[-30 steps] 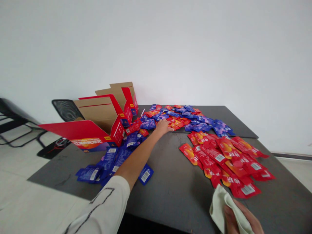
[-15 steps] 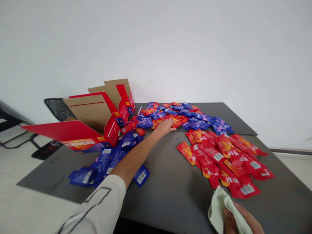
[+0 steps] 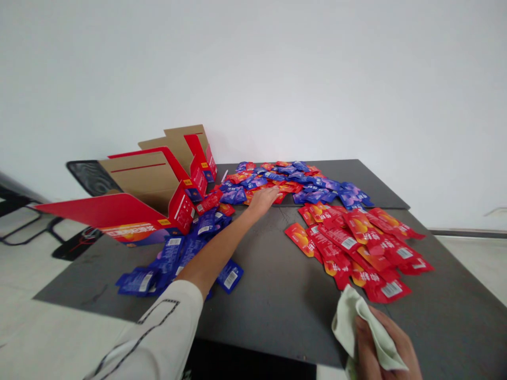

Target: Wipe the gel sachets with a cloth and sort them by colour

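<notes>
My left hand (image 3: pixel 264 200) reaches far across the table, at the near edge of a mixed pile of red and blue sachets (image 3: pixel 273 177). Its fingers are stretched forward over a red sachet, and their tips are partly lost against the pile. At the lower right, my right hand (image 3: pixel 390 345) is closed around a pale green cloth (image 3: pixel 348 316). Just beyond the cloth lies a heap of red sachets (image 3: pixel 348 243). Under and beside my left forearm is a heap of blue sachets (image 3: pixel 170 258), partly covered by the arm.
Several red cartons (image 3: pixel 134 219) with raised flaps stand in a row on the left of the dark table (image 3: pixel 269 295). A white wall (image 3: pixel 293 79) rises behind. Black-framed furniture (image 3: pixel 81 182) stands to the left.
My left hand has shifted slightly left and its fingers have come down against the sachets. My right hand with the cloth has come up a little in view. The view has tilted slightly.
</notes>
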The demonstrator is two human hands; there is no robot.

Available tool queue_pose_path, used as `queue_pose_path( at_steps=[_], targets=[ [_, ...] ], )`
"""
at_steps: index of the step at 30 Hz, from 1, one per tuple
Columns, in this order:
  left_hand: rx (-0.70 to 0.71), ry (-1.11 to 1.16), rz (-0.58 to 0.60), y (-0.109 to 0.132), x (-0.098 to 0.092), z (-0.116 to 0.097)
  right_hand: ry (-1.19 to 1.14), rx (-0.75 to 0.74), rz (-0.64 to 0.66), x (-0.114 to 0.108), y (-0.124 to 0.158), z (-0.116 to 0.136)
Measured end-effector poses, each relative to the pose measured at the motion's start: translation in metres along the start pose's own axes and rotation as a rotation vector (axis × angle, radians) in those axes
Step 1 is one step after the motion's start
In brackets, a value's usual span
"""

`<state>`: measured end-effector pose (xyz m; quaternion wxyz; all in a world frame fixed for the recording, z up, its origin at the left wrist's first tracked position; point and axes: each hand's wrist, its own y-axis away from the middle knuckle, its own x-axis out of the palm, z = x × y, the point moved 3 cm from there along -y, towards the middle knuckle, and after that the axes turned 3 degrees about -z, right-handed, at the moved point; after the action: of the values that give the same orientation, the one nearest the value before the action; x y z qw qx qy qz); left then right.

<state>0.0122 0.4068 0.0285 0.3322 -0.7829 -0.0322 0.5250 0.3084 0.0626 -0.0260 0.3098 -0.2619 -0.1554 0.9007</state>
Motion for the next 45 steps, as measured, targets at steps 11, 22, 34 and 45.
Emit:
queue_pose_path(
  at_steps=[11,22,34,45],
  targets=[
    [-0.260,0.262,-0.404,0.012,-0.106,-0.070,0.049,-0.006,-0.042,0.002,-0.002,-0.009],
    [-0.495,0.495,0.412,0.179,-0.089,-0.145,0.069,0.024,-0.065,0.006,-0.005,0.002],
    [-0.318,0.261,0.180,0.248,-0.103,-0.163,0.092,0.050,-0.050,0.006,-0.004,0.004],
    [0.144,0.170,0.125,0.325,-0.121,-0.192,0.063,-0.110,0.126,0.011,-0.034,0.043]
  ],
)
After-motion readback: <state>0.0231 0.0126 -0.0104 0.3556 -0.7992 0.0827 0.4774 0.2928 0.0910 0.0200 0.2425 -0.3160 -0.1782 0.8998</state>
